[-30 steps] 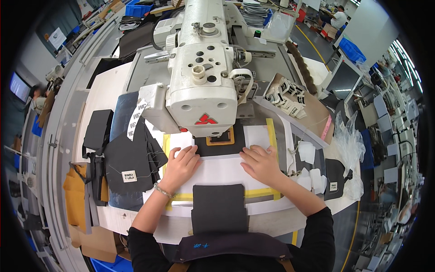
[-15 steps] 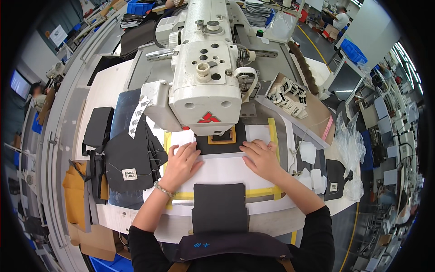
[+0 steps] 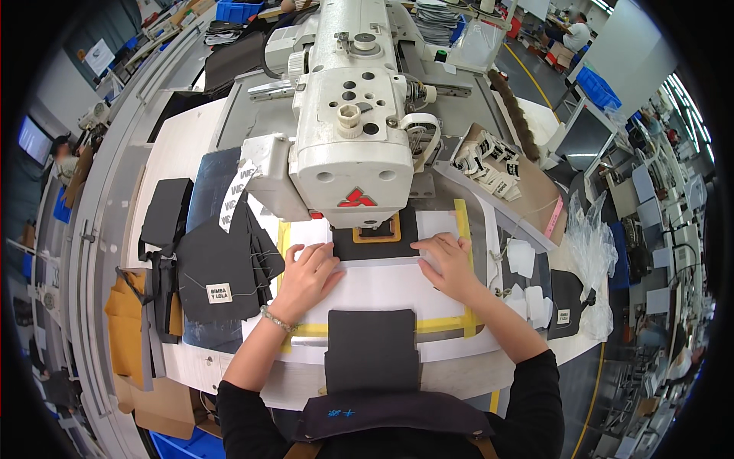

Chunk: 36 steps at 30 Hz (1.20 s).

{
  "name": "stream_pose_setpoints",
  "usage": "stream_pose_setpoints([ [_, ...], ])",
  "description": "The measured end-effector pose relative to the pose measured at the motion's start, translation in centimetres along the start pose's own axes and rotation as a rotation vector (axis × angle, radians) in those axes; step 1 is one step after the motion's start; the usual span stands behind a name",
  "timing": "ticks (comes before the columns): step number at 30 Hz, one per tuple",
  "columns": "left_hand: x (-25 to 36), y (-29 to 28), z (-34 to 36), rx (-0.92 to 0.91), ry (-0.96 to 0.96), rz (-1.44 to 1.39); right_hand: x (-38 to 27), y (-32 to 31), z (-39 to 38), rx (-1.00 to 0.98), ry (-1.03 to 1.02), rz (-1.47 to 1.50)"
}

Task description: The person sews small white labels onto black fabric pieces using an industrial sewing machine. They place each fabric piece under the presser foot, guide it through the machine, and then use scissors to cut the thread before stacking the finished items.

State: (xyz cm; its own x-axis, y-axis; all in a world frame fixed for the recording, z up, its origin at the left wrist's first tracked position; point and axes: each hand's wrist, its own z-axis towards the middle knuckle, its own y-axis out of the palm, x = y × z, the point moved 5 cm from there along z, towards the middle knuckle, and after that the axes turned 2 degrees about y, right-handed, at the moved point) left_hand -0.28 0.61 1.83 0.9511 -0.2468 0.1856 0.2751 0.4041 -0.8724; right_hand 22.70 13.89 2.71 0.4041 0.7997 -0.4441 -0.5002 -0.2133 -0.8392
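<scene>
A black fabric piece (image 3: 348,245) lies on the white sheet, under the head of a white sewing machine (image 3: 348,145). An orange-yellow frame clamp (image 3: 393,230) sits on the fabric, partly hidden by the machine head. My left hand (image 3: 307,274) rests with fingers stretched, its fingertips at the piece's left edge. On the other side my right hand (image 3: 449,268) has its fingers apart, the index tip at the right edge; whether it touches the fabric I cannot tell. The white sheet (image 3: 375,287) with yellow tape edges lies beneath both hands. Nearest me is a stack of black pieces (image 3: 372,352).
Black pieces with a white label (image 3: 218,268) lie at left, beside a dark block-like stack (image 3: 167,210). At right stand a cardboard tray (image 3: 527,206) of small labels, white scraps (image 3: 527,304), another labelled black piece (image 3: 564,298) and a clear plastic bag (image 3: 589,264).
My right hand has shifted slightly to the right, away from the middle of the fabric. My left hand stays in nearly the same place.
</scene>
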Motion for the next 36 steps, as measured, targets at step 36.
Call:
stream_pose_setpoints([
  [36, 0.5, 0.1, 0.1, -0.067, -0.014, 0.086, 0.4, 1.6, 1.6, -0.005, -0.008, -0.279],
])
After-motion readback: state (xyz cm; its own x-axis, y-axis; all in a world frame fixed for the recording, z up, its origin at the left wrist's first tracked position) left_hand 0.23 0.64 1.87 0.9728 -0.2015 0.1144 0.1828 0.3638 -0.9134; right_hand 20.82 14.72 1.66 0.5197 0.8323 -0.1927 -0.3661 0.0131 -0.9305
